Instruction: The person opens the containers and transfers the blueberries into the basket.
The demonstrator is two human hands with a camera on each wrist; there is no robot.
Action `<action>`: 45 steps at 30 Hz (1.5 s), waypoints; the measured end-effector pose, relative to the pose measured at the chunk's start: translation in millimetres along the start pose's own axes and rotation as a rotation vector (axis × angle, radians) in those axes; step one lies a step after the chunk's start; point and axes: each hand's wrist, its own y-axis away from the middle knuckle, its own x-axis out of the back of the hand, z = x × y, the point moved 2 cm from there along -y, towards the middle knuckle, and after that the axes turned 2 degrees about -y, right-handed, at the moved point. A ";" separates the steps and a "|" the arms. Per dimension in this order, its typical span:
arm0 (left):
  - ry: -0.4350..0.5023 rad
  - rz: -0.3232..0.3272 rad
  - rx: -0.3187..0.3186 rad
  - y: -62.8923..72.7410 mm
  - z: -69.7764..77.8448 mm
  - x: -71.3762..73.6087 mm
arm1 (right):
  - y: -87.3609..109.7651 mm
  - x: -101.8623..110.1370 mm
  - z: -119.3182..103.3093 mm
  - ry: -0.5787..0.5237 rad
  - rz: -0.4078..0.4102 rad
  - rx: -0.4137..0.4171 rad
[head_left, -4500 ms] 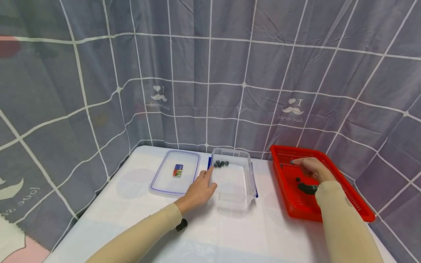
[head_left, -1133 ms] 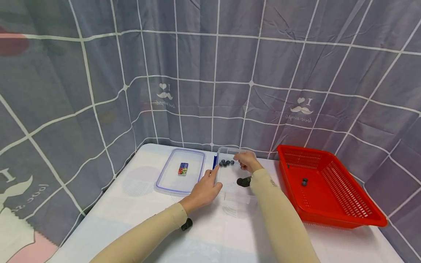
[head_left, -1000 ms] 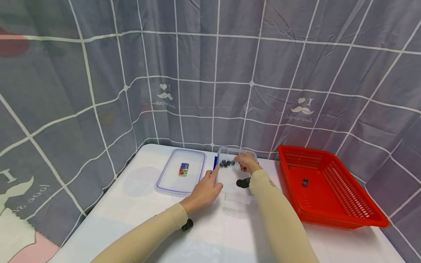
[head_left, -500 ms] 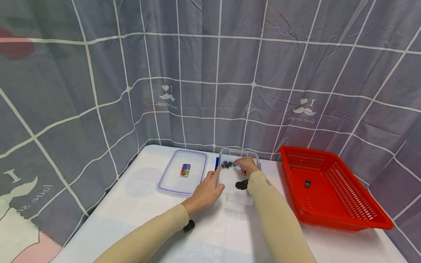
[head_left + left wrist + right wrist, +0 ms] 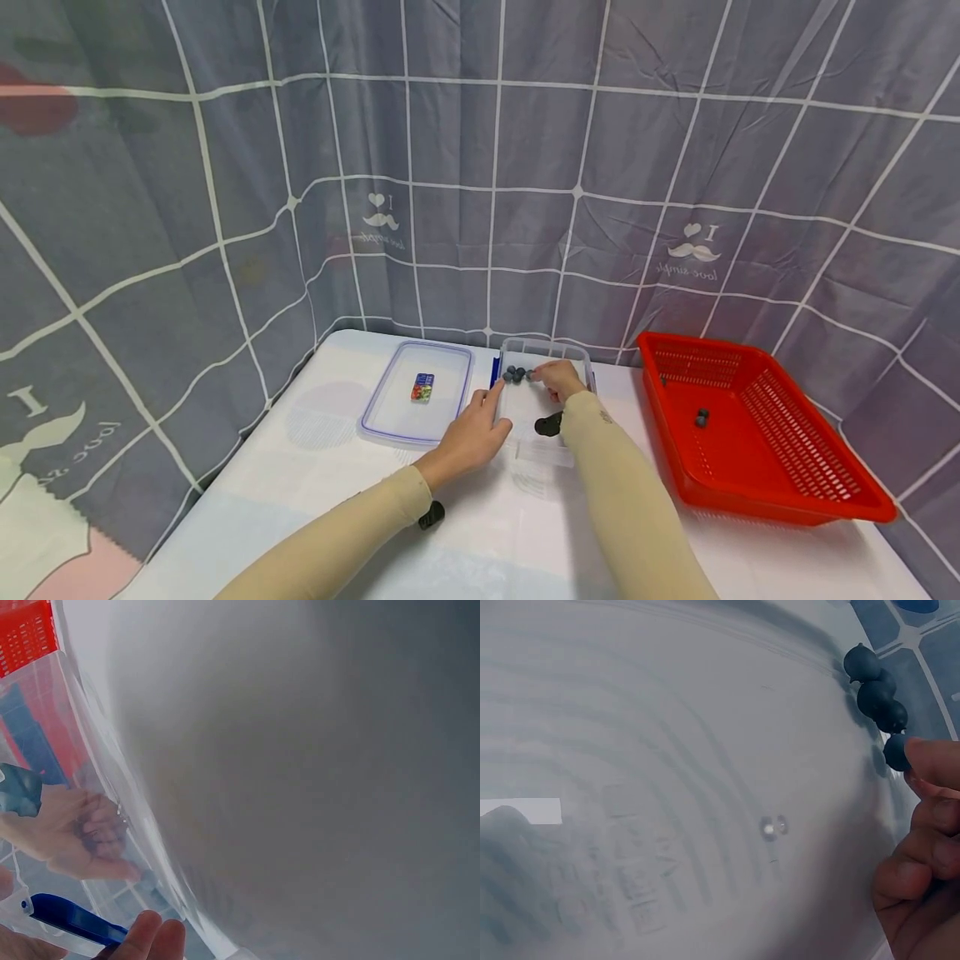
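Observation:
In the head view, my right hand reaches into a clear plastic container. Its thumb and forefinger pinch a blueberry at the end of a short row, clearest in the right wrist view. The other blueberries lie against the container's far-left side, touching one another. My left hand rests at the container's left edge, fingers extended along it. In the left wrist view, two of its fingertips are at a blue side latch; the rest of that hand is mostly out of frame.
A clear lid with a blue seal and a fruit label lies left of the container. To the right stands a red perforated basket holding a few blueberries. A grey checked curtain hangs behind the white table.
My right hand has gone from the red basket into the clear container, bringing a blueberry to the others. Lately it has shifted slightly with the berry. The left hand stays at the container's edge.

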 end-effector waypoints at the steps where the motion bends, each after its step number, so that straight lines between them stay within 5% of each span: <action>1: 0.002 0.001 -0.001 0.1 0.0 -0.2 | -0.9 -0.5 1.0 0.008 0.007 0.004; 34: -0.012 0.014 -0.006 0.4 -0.7 -0.4 | -3.0 -1.6 -1.3 0.128 0.076 0.020; 45: -0.006 0.005 -0.003 0.9 -0.4 -0.8 | 2.2 14.9 -18.2 0.072 0.040 0.038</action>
